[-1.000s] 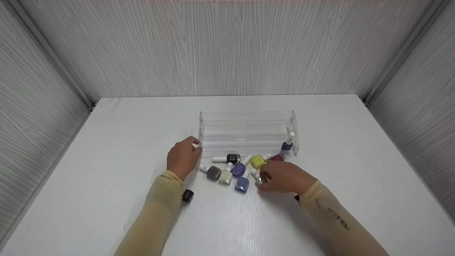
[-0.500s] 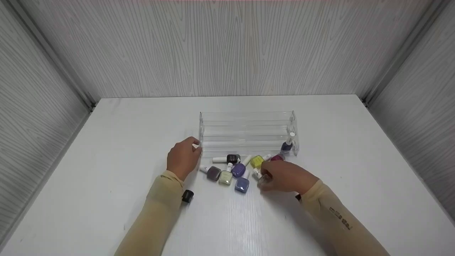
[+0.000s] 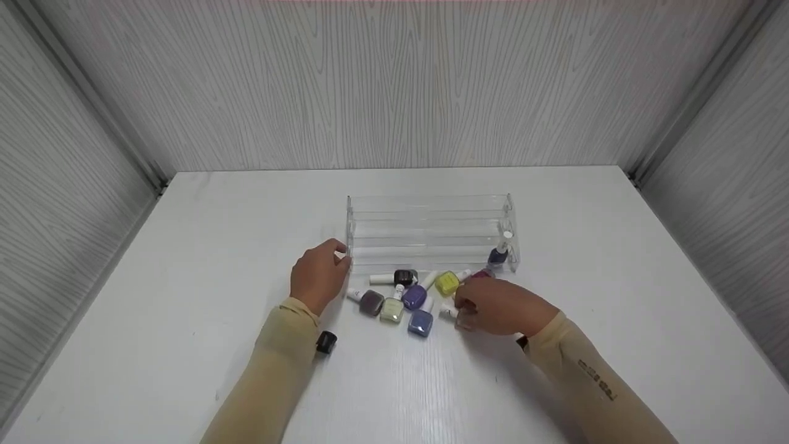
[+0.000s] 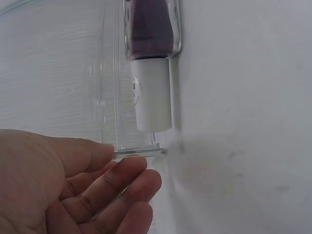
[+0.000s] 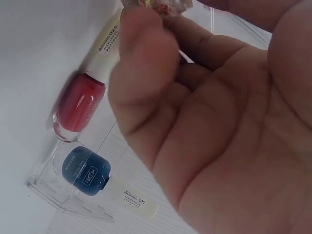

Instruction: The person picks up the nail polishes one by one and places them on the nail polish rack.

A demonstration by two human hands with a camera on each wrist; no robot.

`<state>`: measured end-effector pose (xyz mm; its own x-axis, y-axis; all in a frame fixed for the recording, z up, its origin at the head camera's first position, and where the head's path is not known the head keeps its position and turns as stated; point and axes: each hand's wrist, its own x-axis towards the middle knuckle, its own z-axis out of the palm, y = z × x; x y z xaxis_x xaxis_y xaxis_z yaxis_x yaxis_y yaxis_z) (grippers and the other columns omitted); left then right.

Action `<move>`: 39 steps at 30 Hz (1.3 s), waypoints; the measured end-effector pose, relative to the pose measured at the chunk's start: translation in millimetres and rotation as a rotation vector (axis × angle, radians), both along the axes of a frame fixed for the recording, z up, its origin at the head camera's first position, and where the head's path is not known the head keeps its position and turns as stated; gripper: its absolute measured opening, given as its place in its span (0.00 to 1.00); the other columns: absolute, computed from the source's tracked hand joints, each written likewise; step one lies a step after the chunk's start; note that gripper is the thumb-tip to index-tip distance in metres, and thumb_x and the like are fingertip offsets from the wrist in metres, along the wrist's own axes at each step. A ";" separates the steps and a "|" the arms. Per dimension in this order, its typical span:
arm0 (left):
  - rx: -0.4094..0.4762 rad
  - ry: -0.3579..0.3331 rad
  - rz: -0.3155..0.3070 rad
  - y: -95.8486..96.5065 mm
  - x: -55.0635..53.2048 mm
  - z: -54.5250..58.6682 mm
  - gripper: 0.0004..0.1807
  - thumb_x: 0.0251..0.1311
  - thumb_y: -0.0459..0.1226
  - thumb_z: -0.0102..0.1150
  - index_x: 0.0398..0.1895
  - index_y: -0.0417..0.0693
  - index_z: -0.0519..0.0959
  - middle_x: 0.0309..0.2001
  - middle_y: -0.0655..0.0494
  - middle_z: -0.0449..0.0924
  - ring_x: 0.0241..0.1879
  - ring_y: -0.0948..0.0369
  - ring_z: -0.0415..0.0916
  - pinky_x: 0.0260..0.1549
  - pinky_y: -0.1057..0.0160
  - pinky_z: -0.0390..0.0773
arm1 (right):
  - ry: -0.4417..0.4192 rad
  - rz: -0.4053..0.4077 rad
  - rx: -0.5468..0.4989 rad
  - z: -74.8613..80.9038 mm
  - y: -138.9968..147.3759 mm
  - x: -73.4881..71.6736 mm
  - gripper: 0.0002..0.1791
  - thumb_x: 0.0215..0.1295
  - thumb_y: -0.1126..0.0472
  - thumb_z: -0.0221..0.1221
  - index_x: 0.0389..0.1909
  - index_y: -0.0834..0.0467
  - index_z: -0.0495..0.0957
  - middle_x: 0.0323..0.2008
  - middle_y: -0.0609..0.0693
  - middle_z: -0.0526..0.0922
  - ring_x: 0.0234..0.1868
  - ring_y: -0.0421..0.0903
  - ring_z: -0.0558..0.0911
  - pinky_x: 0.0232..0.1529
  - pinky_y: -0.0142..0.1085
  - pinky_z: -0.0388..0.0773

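Observation:
In the head view, my left hand [image 3: 317, 277] pinches the left end panel of a clear acrylic tiered rack [image 3: 425, 242]. The left wrist view shows thumb and fingertips on either side of that panel [image 4: 139, 153]. My right hand [image 3: 508, 306] pinches a small nail polish bottle with a white cap [image 3: 449, 312]; its glass [image 5: 165, 7] looks clear with glittery flecks, mostly hidden by the fingers. A dark blue nail polish [image 5: 87, 170] stands in the rack's right end. Beside the right fingers lies a red nail polish [image 5: 80, 103].
Several nail polishes lie in front of the rack, among them a yellow one [image 3: 447, 283], a purple one [image 3: 414, 297], a blue one [image 3: 421, 323], a pale green one [image 3: 392, 310], a mauve one [image 3: 372, 303] and a black one [image 3: 405, 277]. Panelled walls enclose the white table [image 3: 246, 209].
My right hand has shifted slightly right, and the pinched nail polish has turned, its cap lying flatter and its glass more covered by fingers. My left hand stays on the rack.

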<state>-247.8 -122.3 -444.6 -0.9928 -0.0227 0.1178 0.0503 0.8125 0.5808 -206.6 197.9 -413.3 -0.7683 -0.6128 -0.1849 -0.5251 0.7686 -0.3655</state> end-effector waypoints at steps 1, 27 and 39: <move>0.002 -0.001 -0.002 1.1 0.1 -0.2 0.13 0.72 0.40 0.61 0.55 0.45 0.84 0.38 0.50 0.89 0.33 0.54 0.83 0.35 0.50 0.80 | 0.011 0.003 0.002 0.2 1.5 0.2 0.06 0.67 0.61 0.67 0.35 0.57 0.79 0.30 0.45 0.72 0.34 0.43 0.71 0.38 0.40 0.69; 0.013 0.032 -0.016 -3.6 -3.4 -2.7 0.19 0.70 0.38 0.61 0.63 0.47 0.81 0.37 0.50 0.88 0.32 0.54 0.81 0.34 0.50 0.78 | 0.209 -0.334 -0.458 8.2 -2.6 -16.7 0.12 0.71 0.59 0.65 0.52 0.57 0.82 0.42 0.47 0.82 0.40 0.45 0.78 0.42 0.42 0.77; 0.019 0.013 -0.014 -2.4 -1.2 -1.5 0.19 0.71 0.39 0.61 0.63 0.48 0.81 0.36 0.51 0.87 0.31 0.56 0.80 0.33 0.53 0.77 | 0.201 -0.467 -0.476 3.5 -14.5 -28.0 0.14 0.72 0.55 0.65 0.52 0.58 0.82 0.41 0.50 0.82 0.41 0.48 0.78 0.44 0.42 0.76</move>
